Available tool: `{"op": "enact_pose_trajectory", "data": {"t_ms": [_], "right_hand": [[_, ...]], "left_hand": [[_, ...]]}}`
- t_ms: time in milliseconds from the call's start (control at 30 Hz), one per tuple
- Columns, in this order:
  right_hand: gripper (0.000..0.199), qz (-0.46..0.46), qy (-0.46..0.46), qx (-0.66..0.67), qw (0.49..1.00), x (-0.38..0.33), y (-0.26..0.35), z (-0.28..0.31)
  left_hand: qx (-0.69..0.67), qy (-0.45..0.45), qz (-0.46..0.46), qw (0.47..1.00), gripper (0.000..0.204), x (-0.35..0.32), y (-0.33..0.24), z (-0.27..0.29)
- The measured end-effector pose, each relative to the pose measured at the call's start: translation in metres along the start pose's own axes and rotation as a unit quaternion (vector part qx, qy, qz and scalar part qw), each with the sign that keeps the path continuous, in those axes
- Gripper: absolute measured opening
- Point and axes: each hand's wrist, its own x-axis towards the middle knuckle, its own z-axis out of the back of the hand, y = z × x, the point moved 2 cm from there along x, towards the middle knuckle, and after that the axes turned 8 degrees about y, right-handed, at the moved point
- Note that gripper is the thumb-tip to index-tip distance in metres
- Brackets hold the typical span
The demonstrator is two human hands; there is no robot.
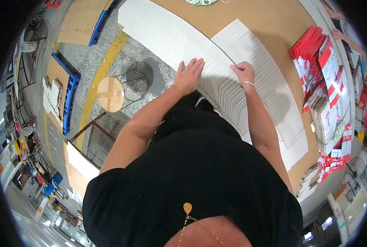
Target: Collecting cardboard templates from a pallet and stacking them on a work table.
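A large white cardboard sheet (167, 31) lies across the left part of the table, its far end toward the upper left. My left hand (189, 77) rests on it near its left edge, fingers stretched out and apart. My right hand (245, 74) is closed in a pinch at the sheet's right edge, thumb and forefinger together. Under and nearer than the sheet, a fanned stack of white cardboard sheets (226, 92) shows stepped edges. To the right of my right hand, a second fanned stack of white sheets (274, 88) spreads over the brown tabletop.
Red and white folded cartons (309, 53) stand along the table's right side, with a tied bundle of cartons (325, 111) nearer. A bundle of pale green bands (201, 1) lies at the far edge. Left on the floor are a round stool (110, 94) and blue pallets (70, 99) bearing cardboard.
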Motion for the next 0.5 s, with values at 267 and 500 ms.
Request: {"op": "enact_pose_trajectory", "data": {"t_ms": [267, 500], "right_hand": [[0.035, -0.056, 0.006, -0.039, 0.998, 0.0057, 0.0012, -0.0002], [0.035, -0.044, -0.004, -0.012, 0.999, 0.0062, -0.0058, -0.0008]], "left_hand": [[-0.009, -0.013, 0.000, 1.000, 0.057, 0.0029, 0.0011, 0.0015], [0.016, -0.012, 0.010, 1.000, 0.058, 0.0042, -0.0027, -0.0004]]}}
